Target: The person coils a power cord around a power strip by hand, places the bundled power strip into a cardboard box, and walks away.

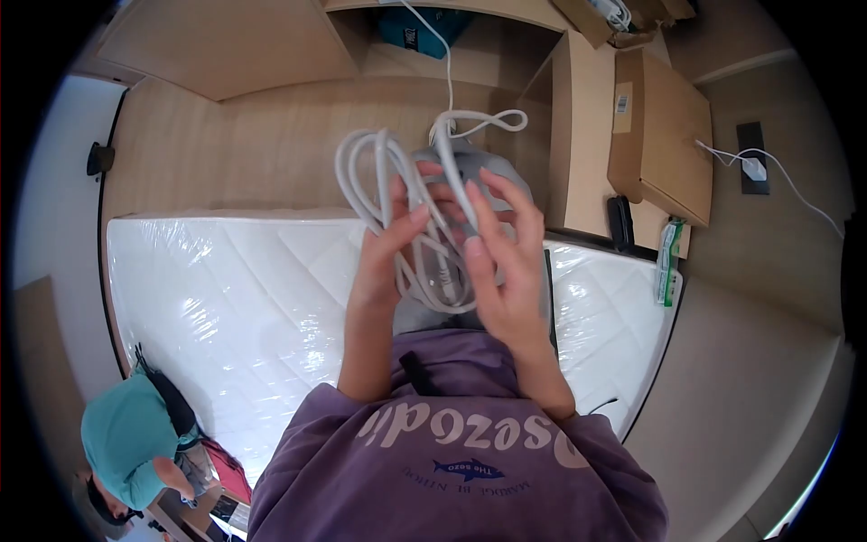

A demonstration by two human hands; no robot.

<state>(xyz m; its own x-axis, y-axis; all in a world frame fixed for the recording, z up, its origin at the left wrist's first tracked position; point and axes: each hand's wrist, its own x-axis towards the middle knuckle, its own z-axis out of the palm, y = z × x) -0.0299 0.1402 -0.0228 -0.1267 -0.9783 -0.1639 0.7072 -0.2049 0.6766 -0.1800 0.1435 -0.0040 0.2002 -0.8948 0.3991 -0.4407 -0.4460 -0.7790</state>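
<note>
A white cable [345,172] is wound into several loose loops in front of my body. My left hand [381,257] grips the coil from the left, thumb across the strands and fingers partly hidden behind them. On the other side, my right hand [515,262] has its fingers curled around a strand of the same cable at the coil's right edge. One bent loop sticks out to the upper right, and a thinner length runs up toward the cabinet. Below the loops, my legs in grey trousers are partly covered.
A plastic-wrapped white mattress [226,298] lies beneath me. Ahead is a wooden cabinet [271,135] with a teal package [424,32]. At right are a cardboard box [664,135], black case [619,223], green packet [668,262] and plugged-in charger [753,169]. Another person [131,438] is lower left.
</note>
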